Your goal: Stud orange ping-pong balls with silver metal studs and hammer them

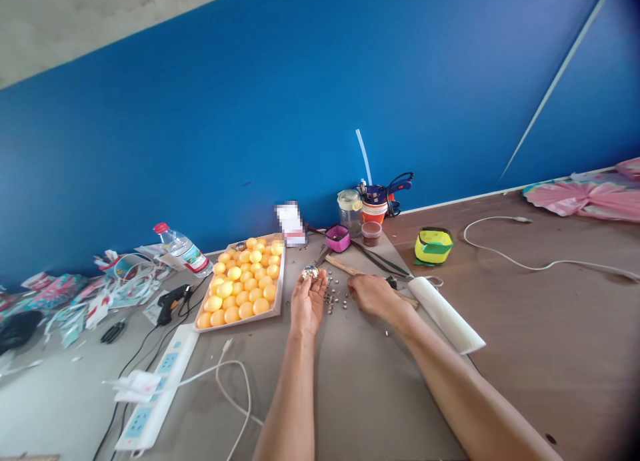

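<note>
My left hand (307, 304), palm up, has its fingers curled round a shiny silver ball (310, 273). It is above the grey table, just right of a shallow box (278, 301) filled with orange balls (245, 309). Small silver beads (331, 299) lie scattered between my two hands. My right hand (373, 294) is low over the table beside the beads, palm down with its fingers drawn together. Whatever is in its fingertips is hidden. A flat wooden stick (345, 268) passes beneath the right hand.
Behind the hands are a purple bowl (338, 239), a glass jar (349, 211) and a small tub (371, 233). A white roll (445, 314) and yellow-green basket (433, 246) sit to the right. Leftward are a water bottle (185, 253), glue gun (173, 302) and power strip (160, 387).
</note>
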`<act>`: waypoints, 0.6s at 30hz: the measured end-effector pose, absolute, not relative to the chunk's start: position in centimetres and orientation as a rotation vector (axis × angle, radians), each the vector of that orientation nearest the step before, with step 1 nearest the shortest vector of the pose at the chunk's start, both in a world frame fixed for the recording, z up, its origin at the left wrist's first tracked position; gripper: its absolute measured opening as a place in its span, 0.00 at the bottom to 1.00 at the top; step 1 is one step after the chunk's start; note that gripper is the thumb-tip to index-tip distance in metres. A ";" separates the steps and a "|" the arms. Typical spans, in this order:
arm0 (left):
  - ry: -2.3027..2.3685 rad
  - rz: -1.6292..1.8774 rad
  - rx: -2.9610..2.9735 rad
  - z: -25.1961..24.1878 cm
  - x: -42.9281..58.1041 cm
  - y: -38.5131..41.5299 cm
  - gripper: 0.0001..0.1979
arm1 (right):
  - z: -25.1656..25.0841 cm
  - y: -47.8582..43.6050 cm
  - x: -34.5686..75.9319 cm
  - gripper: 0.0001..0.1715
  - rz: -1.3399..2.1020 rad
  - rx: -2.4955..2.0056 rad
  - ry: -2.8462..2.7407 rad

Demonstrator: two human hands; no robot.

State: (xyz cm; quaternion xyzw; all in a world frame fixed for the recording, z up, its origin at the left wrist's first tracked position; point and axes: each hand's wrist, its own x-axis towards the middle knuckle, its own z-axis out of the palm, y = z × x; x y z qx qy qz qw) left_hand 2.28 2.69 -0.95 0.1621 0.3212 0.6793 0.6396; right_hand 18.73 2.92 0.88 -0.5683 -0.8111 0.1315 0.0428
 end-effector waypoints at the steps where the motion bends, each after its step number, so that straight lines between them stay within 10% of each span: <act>1: 0.736 1.549 0.376 -0.9 2.3 2.7 0.06 | 0.9 2.9 18.7 0.13 0.413 -1.729 -2.473; 18: 0.789 1.510 0.446 -0.8 2.4 2.5 0.11 | -0.6 3.0 15.8 0.14 0.357 -1.613 -2.388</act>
